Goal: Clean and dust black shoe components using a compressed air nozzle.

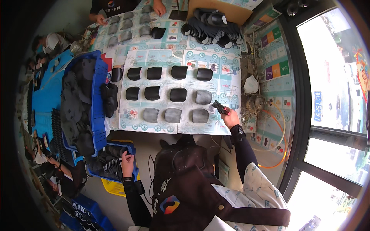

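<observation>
My right hand [231, 118] is closed around a small black tool [219, 107] shaped like a spray gun, held over the table's right front part. Close to its tip lie a matte grey curved piece [203, 97] and another grey piece [200, 115] below it. Farther left and back, several glossy black curved pieces [178, 94] are spread in rows on the patterned tabletop [225, 82]. My left hand [127, 164] is low on the left, fingers apart, beside a blue crate [135, 169] of stacked dark pieces [111, 165]. I see nothing held in it.
A large blue crate [99, 102] heaped with dark pieces stands along the table's left edge. At the back right is a pile of black shoe-like parts [214, 29] near a cardboard box [237, 13]. Across the table, a co-worker's hands [158, 7] reach over grey pieces. An orange hose [284, 148] hangs right.
</observation>
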Motion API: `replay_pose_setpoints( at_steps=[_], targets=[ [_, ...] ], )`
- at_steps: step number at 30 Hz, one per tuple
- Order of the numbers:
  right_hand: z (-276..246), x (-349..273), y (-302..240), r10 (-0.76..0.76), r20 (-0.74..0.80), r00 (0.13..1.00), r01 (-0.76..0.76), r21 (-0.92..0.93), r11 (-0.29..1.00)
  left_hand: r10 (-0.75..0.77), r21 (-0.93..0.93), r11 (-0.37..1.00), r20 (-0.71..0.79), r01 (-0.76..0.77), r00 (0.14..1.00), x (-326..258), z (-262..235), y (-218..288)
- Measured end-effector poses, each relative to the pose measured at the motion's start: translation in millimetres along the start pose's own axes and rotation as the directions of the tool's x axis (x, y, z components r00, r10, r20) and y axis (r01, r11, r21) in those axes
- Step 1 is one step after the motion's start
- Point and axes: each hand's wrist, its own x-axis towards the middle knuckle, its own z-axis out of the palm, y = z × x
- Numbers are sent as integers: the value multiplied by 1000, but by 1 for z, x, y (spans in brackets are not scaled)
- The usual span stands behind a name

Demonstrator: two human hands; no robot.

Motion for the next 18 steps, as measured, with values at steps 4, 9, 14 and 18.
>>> replay_pose_setpoints(
  at_steps=[4, 9, 14, 18],
  targets=[
    [19, -4, 17, -169, -50, 984, 167, -34, 985, -65, -29, 997, 60, 67, 996, -8, -8, -43],
    [19, -3, 13, -70, -36, 997, 68, -41, 997, -119, -61, 990, 81, 124, 990, -19, -12, -56],
    [26, -6, 13, -139, -57, 989, 132, -112, 985, -147, -112, 981, 110, 159, 983, -26, -11, -67],
    [23, -8, 3, -99, -30, 995, 95, -102, 990, -152, -153, 973, 153, 175, 976, -30, -8, -66]
  ],
)
